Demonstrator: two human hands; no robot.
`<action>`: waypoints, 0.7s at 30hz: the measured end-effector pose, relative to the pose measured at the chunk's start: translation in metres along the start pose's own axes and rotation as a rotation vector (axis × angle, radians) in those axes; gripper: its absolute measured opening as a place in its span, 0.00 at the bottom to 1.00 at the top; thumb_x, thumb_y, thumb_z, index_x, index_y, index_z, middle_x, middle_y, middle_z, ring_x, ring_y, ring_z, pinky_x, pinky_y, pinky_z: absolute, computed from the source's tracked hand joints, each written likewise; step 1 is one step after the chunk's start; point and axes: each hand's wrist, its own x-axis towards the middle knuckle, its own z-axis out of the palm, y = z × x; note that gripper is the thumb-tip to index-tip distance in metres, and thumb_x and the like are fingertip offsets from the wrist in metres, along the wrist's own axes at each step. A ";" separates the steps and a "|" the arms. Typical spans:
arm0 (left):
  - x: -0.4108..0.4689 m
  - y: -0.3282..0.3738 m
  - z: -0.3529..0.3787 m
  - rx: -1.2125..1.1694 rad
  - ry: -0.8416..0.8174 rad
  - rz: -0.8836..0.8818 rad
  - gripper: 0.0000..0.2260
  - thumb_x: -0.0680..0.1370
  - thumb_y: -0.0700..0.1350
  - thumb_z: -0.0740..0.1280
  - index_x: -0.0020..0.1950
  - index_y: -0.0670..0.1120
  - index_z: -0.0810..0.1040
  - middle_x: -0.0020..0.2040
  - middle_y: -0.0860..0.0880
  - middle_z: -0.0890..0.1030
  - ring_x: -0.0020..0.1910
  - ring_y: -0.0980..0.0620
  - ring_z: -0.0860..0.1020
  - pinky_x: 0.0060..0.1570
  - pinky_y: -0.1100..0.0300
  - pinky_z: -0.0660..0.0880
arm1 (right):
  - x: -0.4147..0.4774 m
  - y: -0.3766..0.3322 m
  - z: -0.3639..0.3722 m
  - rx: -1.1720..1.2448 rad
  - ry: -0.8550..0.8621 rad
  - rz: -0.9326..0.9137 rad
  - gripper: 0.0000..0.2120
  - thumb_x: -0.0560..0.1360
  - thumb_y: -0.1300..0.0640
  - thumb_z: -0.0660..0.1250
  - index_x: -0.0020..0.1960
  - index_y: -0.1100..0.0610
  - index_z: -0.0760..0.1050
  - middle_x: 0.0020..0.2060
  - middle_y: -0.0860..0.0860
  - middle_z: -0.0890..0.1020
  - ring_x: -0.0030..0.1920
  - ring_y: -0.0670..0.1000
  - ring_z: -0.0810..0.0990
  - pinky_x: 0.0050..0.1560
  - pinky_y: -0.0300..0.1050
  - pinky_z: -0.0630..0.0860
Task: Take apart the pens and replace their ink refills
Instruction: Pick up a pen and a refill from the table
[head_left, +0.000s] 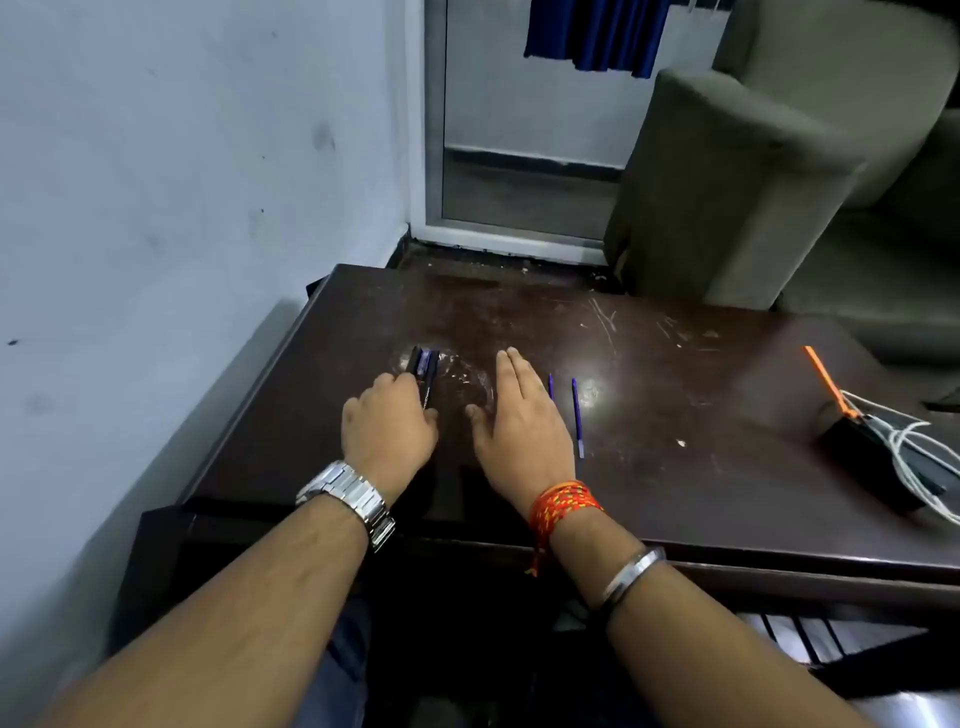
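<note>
Several dark pens (425, 370) lie side by side on the dark wooden table (675, 364), left of centre. My left hand (389, 426) rests palm down with its curled fingers on the near ends of the pens; whether it grips one I cannot tell. My right hand (519, 415) lies flat on the table, fingers together and stretched forward, holding nothing. Just right of it lie two thin purple ink refills: one (551, 387) partly hidden by my fingers, the other (577, 418) fully visible and pointing away from me.
A black box (872, 462) with white cables (914, 441) and an orange strap (826, 379) sits at the table's right edge. A grey armchair (727, 182) stands behind the table. A wall runs close along the left side.
</note>
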 end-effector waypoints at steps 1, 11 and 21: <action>0.004 0.000 0.000 0.025 -0.001 -0.029 0.14 0.77 0.53 0.68 0.55 0.45 0.78 0.54 0.43 0.80 0.54 0.40 0.80 0.52 0.49 0.71 | 0.001 0.002 0.004 0.011 0.003 0.007 0.31 0.80 0.53 0.63 0.79 0.60 0.56 0.80 0.55 0.60 0.79 0.54 0.58 0.78 0.46 0.56; 0.014 0.014 0.015 0.031 0.038 -0.078 0.12 0.79 0.51 0.67 0.52 0.43 0.81 0.51 0.43 0.83 0.51 0.40 0.82 0.49 0.50 0.75 | 0.011 -0.001 0.015 0.058 -0.037 -0.032 0.29 0.81 0.53 0.61 0.79 0.60 0.59 0.79 0.55 0.62 0.79 0.53 0.58 0.78 0.46 0.55; -0.006 0.042 -0.010 -0.466 0.061 -0.035 0.11 0.77 0.53 0.66 0.46 0.49 0.83 0.41 0.48 0.84 0.45 0.41 0.82 0.40 0.53 0.77 | 0.030 -0.002 0.000 0.878 0.037 0.497 0.18 0.79 0.51 0.68 0.65 0.60 0.76 0.55 0.56 0.84 0.55 0.51 0.82 0.63 0.51 0.77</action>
